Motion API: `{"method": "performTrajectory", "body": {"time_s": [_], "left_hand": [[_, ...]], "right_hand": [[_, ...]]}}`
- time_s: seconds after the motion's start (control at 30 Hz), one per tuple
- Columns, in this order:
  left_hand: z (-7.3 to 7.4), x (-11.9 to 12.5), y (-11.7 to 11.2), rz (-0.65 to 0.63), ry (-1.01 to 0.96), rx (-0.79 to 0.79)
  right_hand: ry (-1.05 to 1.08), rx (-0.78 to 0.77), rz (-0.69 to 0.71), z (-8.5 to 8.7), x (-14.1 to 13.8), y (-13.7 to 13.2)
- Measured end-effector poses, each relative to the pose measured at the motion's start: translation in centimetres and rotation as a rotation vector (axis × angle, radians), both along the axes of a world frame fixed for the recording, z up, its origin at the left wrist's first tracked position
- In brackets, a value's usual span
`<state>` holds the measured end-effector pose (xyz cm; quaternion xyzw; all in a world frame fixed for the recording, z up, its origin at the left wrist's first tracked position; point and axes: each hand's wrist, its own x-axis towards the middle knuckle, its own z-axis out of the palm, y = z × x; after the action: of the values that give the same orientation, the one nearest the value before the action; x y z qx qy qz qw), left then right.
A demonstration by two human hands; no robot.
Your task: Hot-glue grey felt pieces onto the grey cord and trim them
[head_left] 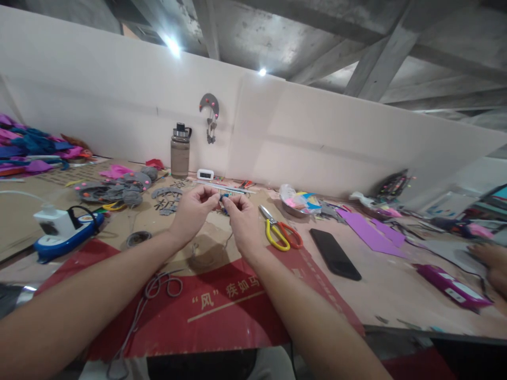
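My left hand (197,210) and my right hand (244,219) meet above the middle of the table. Both are closed, fingertips pinching a small dark blue piece (224,198) too small to make out fully. Below my right hand a thin grey cord (227,240) hangs down towards the brown board. More grey cord (152,289) lies looped across the red printed sheet (222,335) under my forearms. To the right of my right hand rest scissors (278,232) with one yellow and one red handle. Cut grey felt pieces (168,202) lie left of my left hand.
A black phone (335,254), purple sheets (370,232) and a magenta box (453,285) lie to the right. A metal bowl (297,211), water bottle (180,153) and blue power strip (69,237) stand around. Another person's hand (491,264) shows at the right edge.
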<state>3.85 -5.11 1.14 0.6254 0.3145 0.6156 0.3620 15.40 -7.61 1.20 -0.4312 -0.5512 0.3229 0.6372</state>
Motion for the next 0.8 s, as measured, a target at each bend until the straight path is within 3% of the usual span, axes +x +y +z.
{"method": "performTrajectory", "body": {"time_s": [0.27, 0.5, 0.8], "left_hand": [[0.07, 0.00, 0.06, -0.062, -0.007, -0.049], [0.06, -0.10, 0.12, -0.129, 0.004, -0.069], [0.59, 0.08, -0.36, -0.342, -0.141, -0.185]], "right_hand": [[-0.069, 0.056, -0.068, -0.32, 0.20, 0.25], [-0.043, 0.012, -0.014, -0.03, 0.53, 0.04], [0.083, -0.016, 0.057, -0.53, 1.01, 0.72]]}}
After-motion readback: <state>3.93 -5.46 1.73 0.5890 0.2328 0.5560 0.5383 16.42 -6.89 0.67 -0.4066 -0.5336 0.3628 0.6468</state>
